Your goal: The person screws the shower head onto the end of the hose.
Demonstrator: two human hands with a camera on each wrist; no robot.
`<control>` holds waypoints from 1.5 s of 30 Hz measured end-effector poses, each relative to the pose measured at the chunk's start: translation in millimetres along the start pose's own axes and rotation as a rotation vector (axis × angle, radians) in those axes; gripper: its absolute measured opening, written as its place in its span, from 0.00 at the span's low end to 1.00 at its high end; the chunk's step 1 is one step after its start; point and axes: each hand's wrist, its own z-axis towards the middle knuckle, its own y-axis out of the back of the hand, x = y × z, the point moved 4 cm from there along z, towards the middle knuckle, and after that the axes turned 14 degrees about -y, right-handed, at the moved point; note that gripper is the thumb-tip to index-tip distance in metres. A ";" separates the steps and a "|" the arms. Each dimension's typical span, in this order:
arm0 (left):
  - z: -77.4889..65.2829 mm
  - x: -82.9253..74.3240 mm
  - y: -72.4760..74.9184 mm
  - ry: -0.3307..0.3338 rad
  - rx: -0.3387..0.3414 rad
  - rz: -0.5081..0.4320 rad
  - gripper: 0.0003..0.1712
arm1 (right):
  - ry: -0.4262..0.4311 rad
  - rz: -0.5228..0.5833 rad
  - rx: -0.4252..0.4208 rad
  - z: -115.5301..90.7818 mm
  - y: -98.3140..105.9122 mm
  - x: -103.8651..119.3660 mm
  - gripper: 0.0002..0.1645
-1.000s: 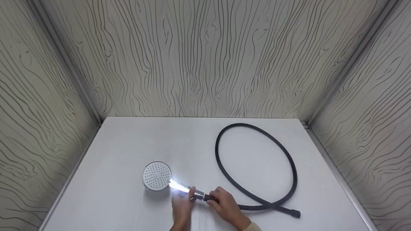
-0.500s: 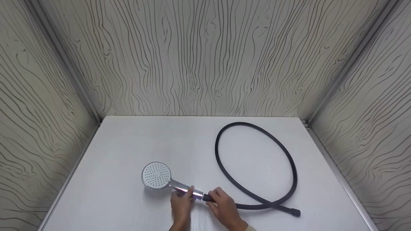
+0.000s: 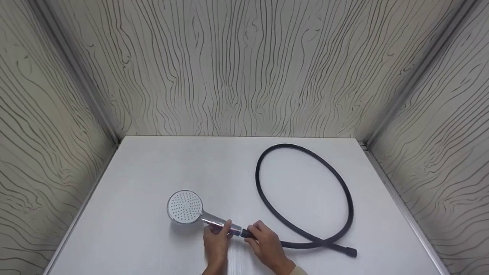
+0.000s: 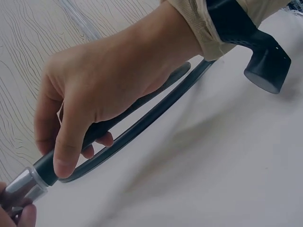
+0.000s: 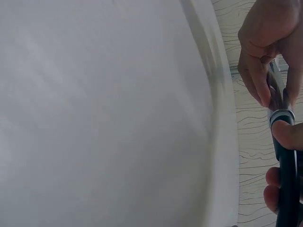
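A chrome shower head (image 3: 185, 206) with a round white spray face lies on the left, face up. My left hand (image 3: 216, 244) grips its handle (image 3: 212, 219), thumb on top. Just right of it, my right hand (image 3: 267, 246) pinches the end of a black shower hose (image 3: 298, 245) at the handle's base. In the left wrist view the hose end (image 4: 46, 169) meets the chrome handle (image 4: 23, 187) in line; whether it is threaded on is hidden. The right wrist view shows fingers of both hands around this joint (image 5: 282, 115).
The hose loops over the right of the white table (image 3: 153, 164) and crosses itself near the front. Its free end fitting (image 3: 351, 252) lies at the front right. Wood-patterned panels (image 3: 237, 68) rise at the back and both sides.
Both hands keep their grip at the joint and have hardly moved. The bright glare on the handle has faded. The whole scene sits slightly higher in the head view.
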 end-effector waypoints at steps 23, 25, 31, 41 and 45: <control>-0.3 -7.2 3.2 -0.007 -0.016 -0.014 0.34 | -0.012 0.009 -0.106 -1.3 2.0 -0.3 0.14; 0.7 -7.9 5.2 -0.019 -0.042 -0.026 0.33 | -0.010 0.008 -0.118 -1.0 3.1 -1.2 0.15; 2.4 -6.0 3.9 -0.009 -0.028 -0.077 0.33 | 0.012 0.010 -0.094 1.3 2.1 -2.1 0.14; 2.2 -5.4 1.2 -0.003 0.053 0.035 0.36 | -0.013 -0.014 -0.017 2.0 -0.8 0.0 0.12; 3.0 -5.0 0.4 0.006 0.081 0.040 0.34 | -0.005 0.017 0.018 3.1 -0.6 -2.2 0.08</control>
